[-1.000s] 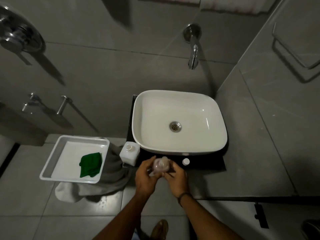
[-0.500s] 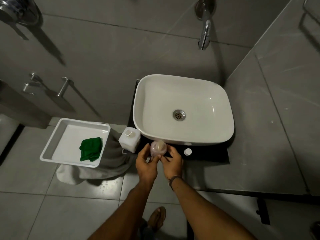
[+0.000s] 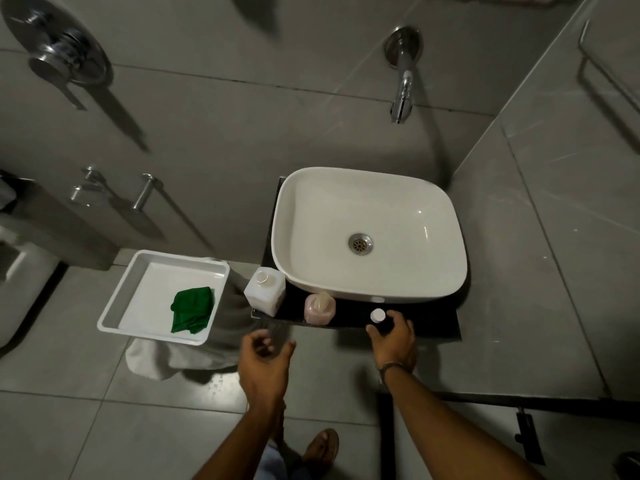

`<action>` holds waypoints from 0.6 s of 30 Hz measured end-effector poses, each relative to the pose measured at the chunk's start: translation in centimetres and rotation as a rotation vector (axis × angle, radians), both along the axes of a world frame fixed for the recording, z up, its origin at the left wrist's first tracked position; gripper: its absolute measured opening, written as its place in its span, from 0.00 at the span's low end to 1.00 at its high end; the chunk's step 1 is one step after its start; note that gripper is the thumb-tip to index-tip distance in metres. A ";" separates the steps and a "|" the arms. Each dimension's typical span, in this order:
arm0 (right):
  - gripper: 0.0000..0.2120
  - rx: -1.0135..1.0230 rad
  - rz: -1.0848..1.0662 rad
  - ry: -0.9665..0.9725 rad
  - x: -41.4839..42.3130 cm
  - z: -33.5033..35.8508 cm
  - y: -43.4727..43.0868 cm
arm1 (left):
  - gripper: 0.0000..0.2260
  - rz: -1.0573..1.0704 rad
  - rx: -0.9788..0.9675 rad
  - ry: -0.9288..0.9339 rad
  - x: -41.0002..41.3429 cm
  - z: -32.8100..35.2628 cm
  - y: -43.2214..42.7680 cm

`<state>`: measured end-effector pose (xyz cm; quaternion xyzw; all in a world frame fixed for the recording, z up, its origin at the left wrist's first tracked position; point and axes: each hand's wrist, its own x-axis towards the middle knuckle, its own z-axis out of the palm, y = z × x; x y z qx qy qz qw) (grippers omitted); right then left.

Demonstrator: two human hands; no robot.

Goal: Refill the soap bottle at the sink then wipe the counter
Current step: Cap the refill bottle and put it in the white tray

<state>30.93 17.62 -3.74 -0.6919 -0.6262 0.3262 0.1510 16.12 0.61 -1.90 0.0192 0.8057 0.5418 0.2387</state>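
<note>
Soap bottle parked on counter, capping probably next, wipe not started.
Soap bottle (image 3: 319, 308) stands lower centre on the black counter (image 3: 433, 327), just in front of the sink (image 3: 460, 237). Long axis vertical, mouth up. Right hand (image 3: 394, 337) curls round the loose white cap (image 3: 377, 315), can't tell if pinching. Left hand (image 3: 265, 355) loosely curled, empty. Green cloth (image 3: 192, 308) untouched in tray (image 3: 114, 323).

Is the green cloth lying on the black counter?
No, the green cloth lies inside the white tray, off to the left of the counter.
</note>
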 end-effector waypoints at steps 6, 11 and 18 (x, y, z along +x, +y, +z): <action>0.20 -0.011 0.012 -0.002 -1.5 -1.2 1.4 | 0.47 -0.040 -0.105 0.214 -6.6 1.9 1.3; 0.10 -0.014 0.041 -0.038 -1.3 -1.7 2.1 | 0.50 -0.207 -0.075 0.191 -9.3 1.1 3.2; 0.13 -0.007 0.026 0.062 -0.6 4.3 -0.6 | 0.38 -0.244 0.054 0.119 -10.4 0.2 3.1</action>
